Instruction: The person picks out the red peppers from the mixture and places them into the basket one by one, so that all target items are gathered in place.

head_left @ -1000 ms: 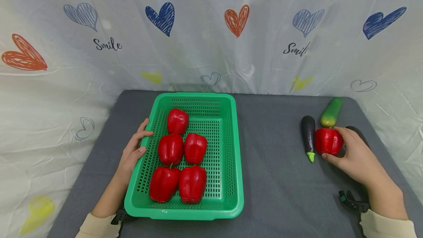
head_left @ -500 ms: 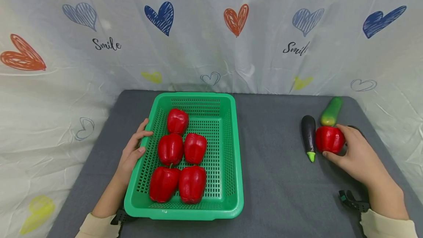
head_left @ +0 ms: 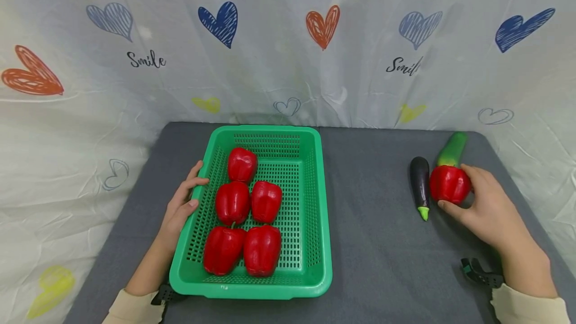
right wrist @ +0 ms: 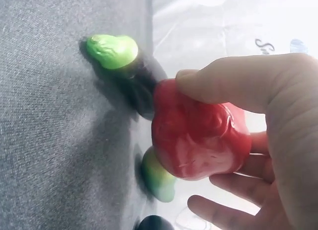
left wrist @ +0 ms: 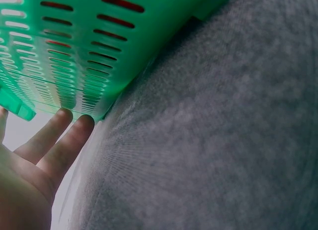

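Observation:
In the head view my right hand (head_left: 488, 209) grips a red bell pepper (head_left: 450, 185) between thumb and fingers. The right wrist view shows this bell pepper (right wrist: 198, 135) held off the grey cloth. Just left of it lies a dark eggplant (head_left: 420, 184) with a green cap. A green, elongated vegetable (head_left: 453, 148), partly hidden by the pepper, lies behind. My left hand (head_left: 179, 209) rests at the left rim of a green perforated basket (head_left: 327, 224). Its fingers (left wrist: 69, 143) look straight against the basket's side in the left wrist view. Several red bell peppers (head_left: 231, 203) lie inside.
Grey cloth (head_left: 373, 244) covers the table between basket and vegetables. A white curtain (head_left: 270, 74) printed with hearts hangs behind the table. Low in the right wrist view is another dark rounded thing (right wrist: 155, 223), mostly cut off.
The right hand has raised the bell pepper slightly, and it now covers more of the green vegetable. The second dark vegetable has gone behind the hand. The left hand and basket stay put.

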A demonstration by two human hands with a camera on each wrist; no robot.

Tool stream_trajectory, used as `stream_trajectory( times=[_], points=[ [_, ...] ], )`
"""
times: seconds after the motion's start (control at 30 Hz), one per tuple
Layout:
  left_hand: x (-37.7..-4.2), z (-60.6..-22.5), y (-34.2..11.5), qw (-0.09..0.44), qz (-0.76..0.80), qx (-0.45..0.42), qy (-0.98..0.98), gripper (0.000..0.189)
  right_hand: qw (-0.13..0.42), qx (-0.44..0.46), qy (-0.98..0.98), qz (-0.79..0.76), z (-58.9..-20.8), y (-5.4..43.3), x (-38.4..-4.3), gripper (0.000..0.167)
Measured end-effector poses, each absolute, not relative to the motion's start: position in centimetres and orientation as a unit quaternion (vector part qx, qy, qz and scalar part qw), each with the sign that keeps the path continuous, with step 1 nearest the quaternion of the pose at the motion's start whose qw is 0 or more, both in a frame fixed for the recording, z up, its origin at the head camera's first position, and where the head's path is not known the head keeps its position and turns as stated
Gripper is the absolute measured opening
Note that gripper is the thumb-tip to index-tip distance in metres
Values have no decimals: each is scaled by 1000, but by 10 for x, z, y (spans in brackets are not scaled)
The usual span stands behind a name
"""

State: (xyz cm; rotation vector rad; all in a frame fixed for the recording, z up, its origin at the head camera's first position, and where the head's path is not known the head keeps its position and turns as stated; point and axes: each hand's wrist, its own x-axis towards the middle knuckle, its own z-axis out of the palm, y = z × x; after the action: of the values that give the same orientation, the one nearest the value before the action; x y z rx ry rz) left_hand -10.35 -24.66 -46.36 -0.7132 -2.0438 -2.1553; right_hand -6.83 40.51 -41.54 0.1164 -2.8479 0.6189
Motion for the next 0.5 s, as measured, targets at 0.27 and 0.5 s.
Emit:
stream_trajectory(
  times=[0.27, 0.5],
  points=[
    [-104, -464, -247, 47, -704, -230, -670, 43, 130, 44, -968, 212, -407, 398, -71, 88],
    [-104, -464, -246, 48, -701, -232, -672, 42, 135, 47, -968, 207, -399, 393, -72, 90]
  ],
)
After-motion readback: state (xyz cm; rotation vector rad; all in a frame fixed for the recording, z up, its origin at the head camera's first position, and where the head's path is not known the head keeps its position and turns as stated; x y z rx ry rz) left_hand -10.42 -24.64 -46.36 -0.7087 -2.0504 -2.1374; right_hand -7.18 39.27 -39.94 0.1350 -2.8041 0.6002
